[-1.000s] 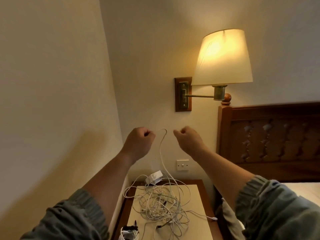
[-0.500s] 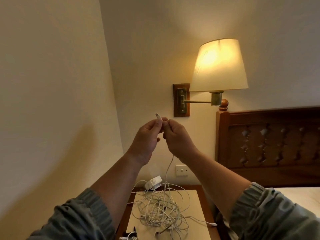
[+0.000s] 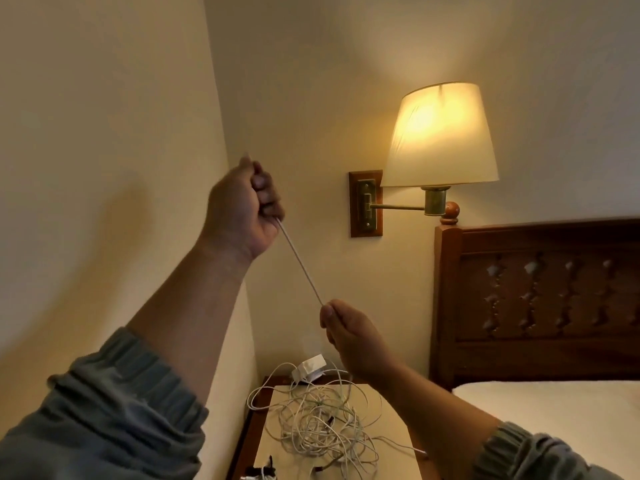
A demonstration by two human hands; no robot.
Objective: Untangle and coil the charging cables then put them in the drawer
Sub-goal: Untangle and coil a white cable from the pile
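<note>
Your left hand (image 3: 242,209) is raised high near the corner of the walls, curled into a fist that grips 1 end of a white cable (image 3: 299,268). From the bottom of that fist the cable runs taut and straight, down and to the right, to your right hand (image 3: 349,327). That hand sits lower and pinches the cable between thumb and curled fingers. Below the right hand the line drops toward the counter (image 3: 270,427), though your wrist hides part of its path. On the counter's pale top lies the rest of the work: a loose tangle of white cables (image 3: 322,420), spread across the middle with loops spilling over the left edge. A white charger block (image 3: 309,367) rests at the back of the tangle, near the wall. At the counter's front left corner is a small dark and white bundle (image 3: 263,471), too cropped to identify. Further right, a lit wall lamp (image 3: 440,133) hangs from a wooden plate (image 3: 365,202). Beneath it stand a carved wooden headboard (image 3: 540,299) and the bed (image 3: 554,410), just beside the counter.
</note>
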